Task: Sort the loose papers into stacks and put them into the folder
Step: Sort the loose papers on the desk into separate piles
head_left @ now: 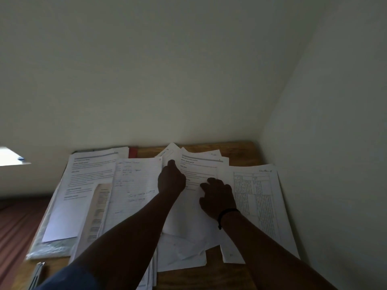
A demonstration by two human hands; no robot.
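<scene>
Loose papers cover a wooden table [240, 149]. My left hand [170, 180] reaches onto the middle pile, fingers on the top edge of a printed sheet [199, 170]. My right hand [217, 197] lies on the same sheet lower down, fingers bent against the paper; whether it pinches the sheet is unclear. A handwritten lined sheet [134, 191] lies left of my left arm. A printed page stack [83, 185] sits at far left on a clear plastic folder [50, 245]. A table-filled sheet [255, 204] lies on the right.
Walls close in behind and on the right of the table. A red edge [133, 152] shows under papers at the back. A tan printed strip [98, 210] pokes from the left piles. A metal object [36, 275] lies at the front left corner.
</scene>
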